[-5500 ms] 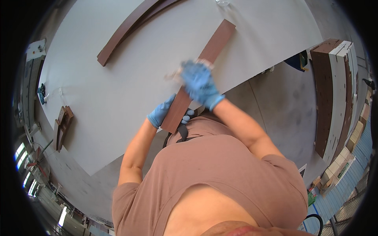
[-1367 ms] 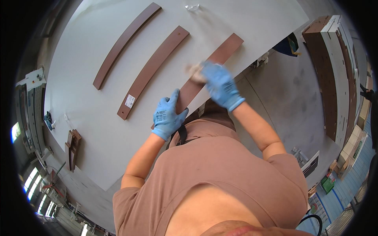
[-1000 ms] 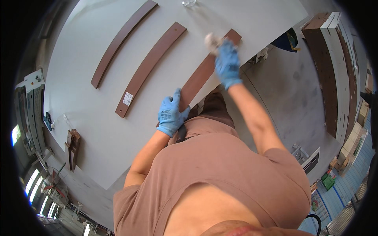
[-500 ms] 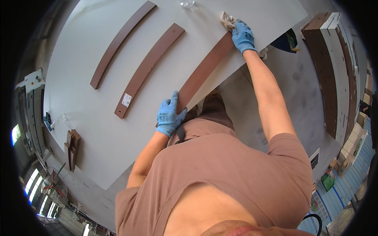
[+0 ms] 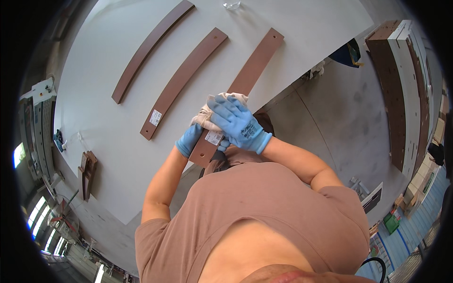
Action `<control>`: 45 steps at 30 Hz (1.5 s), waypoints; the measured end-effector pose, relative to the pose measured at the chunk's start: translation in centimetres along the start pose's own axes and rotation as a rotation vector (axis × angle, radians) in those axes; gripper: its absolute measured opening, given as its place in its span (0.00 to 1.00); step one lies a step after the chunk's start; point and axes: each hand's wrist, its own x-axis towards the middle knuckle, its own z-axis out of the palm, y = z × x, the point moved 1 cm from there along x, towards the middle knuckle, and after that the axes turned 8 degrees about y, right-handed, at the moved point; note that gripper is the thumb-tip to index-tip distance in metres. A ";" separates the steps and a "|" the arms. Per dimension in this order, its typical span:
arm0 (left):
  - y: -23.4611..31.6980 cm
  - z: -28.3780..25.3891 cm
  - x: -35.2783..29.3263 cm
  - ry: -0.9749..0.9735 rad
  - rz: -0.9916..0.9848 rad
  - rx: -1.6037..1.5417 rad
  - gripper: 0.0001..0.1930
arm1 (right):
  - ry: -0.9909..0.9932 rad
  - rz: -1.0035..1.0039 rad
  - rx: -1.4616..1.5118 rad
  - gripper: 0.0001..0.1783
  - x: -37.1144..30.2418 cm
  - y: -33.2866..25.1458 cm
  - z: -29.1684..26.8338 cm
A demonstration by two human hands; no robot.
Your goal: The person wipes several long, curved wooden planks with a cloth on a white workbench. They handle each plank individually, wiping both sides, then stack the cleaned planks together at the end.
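Observation:
A brown slatted board (image 5: 258, 59), slightly curved, lies slanting along the table's near edge with a white label and a hole at its near end. My left hand (image 5: 188, 140), in a blue glove, grips that board's left edge near this end, its fingers partly hidden. With my right hand (image 5: 239, 123), also gloved in blue, I press a crumpled beige cloth (image 5: 204, 118) onto the board's upper face. Two more brown boards lie to the left: a labelled one (image 5: 184, 82) and a narrower-looking one (image 5: 151, 52) beyond it.
The pale table (image 5: 113, 165) carries a clear plastic item (image 5: 231, 6) at the far side and a small stack of brown pieces (image 5: 87, 174) at the left. Right of the grey floor stands a tall stack of brown and white boards (image 5: 396, 94).
My right hand has come from the board's far end to its near part, bringing the cloth along. The far end is now uncovered. My left hand has shifted slightly nearer and to the left.

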 end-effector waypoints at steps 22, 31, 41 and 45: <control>-1.4 -0.6 -2.3 -0.120 -0.263 -0.337 0.33 | 0.348 0.383 -0.350 0.15 6.7 28.2 0.2; 2.9 2.0 -5.3 0.078 0.071 0.223 0.24 | 0.735 1.123 1.203 0.16 2.7 24.3 -3.0; 5.4 4.0 0.9 -0.113 0.403 0.365 0.34 | 0.471 0.706 1.422 0.22 7.3 6.9 -8.2; 7.1 4.1 0.1 0.208 0.661 0.429 0.41 | 0.609 0.487 0.924 0.29 8.9 3.7 -10.2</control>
